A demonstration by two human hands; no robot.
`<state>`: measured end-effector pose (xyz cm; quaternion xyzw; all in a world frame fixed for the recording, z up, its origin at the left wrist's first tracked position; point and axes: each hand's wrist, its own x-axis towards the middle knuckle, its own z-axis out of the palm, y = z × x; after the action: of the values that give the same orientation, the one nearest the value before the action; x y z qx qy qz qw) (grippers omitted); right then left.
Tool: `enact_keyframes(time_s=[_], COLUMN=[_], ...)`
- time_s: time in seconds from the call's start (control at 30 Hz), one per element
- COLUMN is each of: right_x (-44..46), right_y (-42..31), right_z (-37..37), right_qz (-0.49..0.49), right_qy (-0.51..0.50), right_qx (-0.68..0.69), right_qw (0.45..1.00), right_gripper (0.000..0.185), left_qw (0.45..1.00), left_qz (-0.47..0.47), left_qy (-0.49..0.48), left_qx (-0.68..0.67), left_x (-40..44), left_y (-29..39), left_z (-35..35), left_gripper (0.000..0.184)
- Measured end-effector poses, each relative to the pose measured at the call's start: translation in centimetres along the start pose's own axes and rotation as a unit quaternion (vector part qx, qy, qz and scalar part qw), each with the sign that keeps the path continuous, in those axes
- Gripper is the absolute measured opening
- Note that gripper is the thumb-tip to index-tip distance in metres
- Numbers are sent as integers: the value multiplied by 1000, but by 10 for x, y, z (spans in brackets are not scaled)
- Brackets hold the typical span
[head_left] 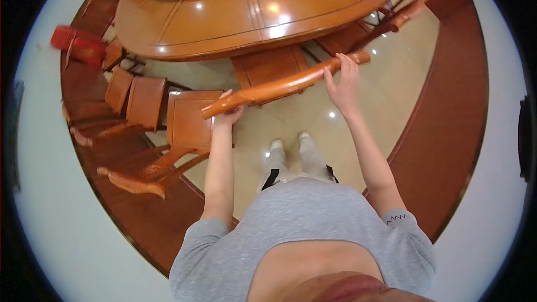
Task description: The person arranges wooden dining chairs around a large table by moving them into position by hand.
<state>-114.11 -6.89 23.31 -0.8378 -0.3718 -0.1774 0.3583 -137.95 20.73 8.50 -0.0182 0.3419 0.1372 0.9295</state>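
My left hand (231, 114) grips the left end of the curved top rail of a wooden chair (279, 85), its fingers partly hidden by the rail. Near the rail's right end, my right hand (343, 85) is closed over the wood with the fingers on top and the thumb on the near side. The chair's seat (267, 70) shows beyond the rail, its far part close to or under the edge of a round, glossy wooden table (212, 25). Most of the chair's back and legs are hidden.
To the left stand several matching chairs, one with its seat (193, 117) close to my left hand. Another chair (386, 25) is at the table's right. A red object (81, 43) lies far left. Shiny tiles (369, 128) and a dark red floor border (442, 134) surround the table.
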Motion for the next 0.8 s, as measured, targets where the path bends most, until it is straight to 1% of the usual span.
enact_keyframes(time_s=[0.03, 0.07, 0.1, 0.13, 0.17, 0.2, 0.27, 0.3, 0.33, 0.37, 0.4, 0.43, 0.47, 0.5, 0.57, 0.63, 0.7, 0.73, 0.77, 0.8], right_x=[5, 10, 11, 8, 3, -3, -13, -13, -12, -8, -5, -3, -5, -5, -13, -27, -45, -55, -64, -75], right_y=[4, 7, 12, 19, 24, 27, 33, 34, 32, 32, 33, 34, 35, 37, 38, 37, 36, 34, 33, 34], right_z=[4, 4, 5, 5, 2, 0, -10, -14, -18, -22, -24, -26, -29, -31, -32, -36, -45, -51, -57, -62], right_qz=[-35, -40, -50, -18, 14, 4, -55, -59, -44, -29, -32, -38, -42, -44, -45, -43, -42, -34, -27, -30], right_qy=[4, -7, -6, -162, -316, -319, -264, -268, -342, -409, -404, -440, -477, -475, -496, -505, -518, -528, -539, -540], right_qx=[-41, -44, -29, -28, -30, -23, 32, 35, 21, 4, 1, -5, -11, -15, -30, -45, -57, -47, -36, -38], right_qw=[999, 998, 998, 986, 948, 948, 962, 961, 939, 912, 914, 897, 878, 879, 866, 861, 852, 847, 841, 840], right_gripper=[38, 31, 31, 27, 27, 27, 36, 36, 39, 41, 41, 42, 43, 43, 43, 42, 42, 44, 47, 47], left_qw=[1000, 998, 992, 991, 991, 991, 992, 993, 994, 994, 990, 984, 999, 998, 982, 984, 965, 967, 967, 976], left_qz=[18, 53, 86, 101, 104, 105, 110, 104, 71, 73, 106, 138, 44, 43, -112, -93, -169, -177, -176, -155], left_qy=[-1, 29, 59, 58, 53, 49, 42, 30, 83, 77, 89, 102, -5, -9, -8, -5, -7, -4, -5, -18], left_qx=[-6, 31, 69, 66, 63, 60, 50, 46, 28, 28, 33, 38, -32, -33, -154, -154, -198, -184, -186, -154], left_x=[-20, -35, -45, -49, -52, -50, -56, -61, -67, -68, -69, -70, -68, -68, -68, -72, -82, -83, -87, -91], left_y=[-15, -32, -40, -43, -49, -53, -63, -68, -70, -73, -78, -80, -71, -67, -63, -71, -81, -85, -91, -101], left_z=[2, 10, 15, 7, -5, -16, -13, -12, -7, -6, -4, -6, -24, -32, -42, -57, -70, -86, -96, -107], left_gripper=[18, 17, 16, 16, 18, 19, 21, 23, 26, 26, 28, 30, 31, 31, 32, 32, 30, 28, 28, 28])
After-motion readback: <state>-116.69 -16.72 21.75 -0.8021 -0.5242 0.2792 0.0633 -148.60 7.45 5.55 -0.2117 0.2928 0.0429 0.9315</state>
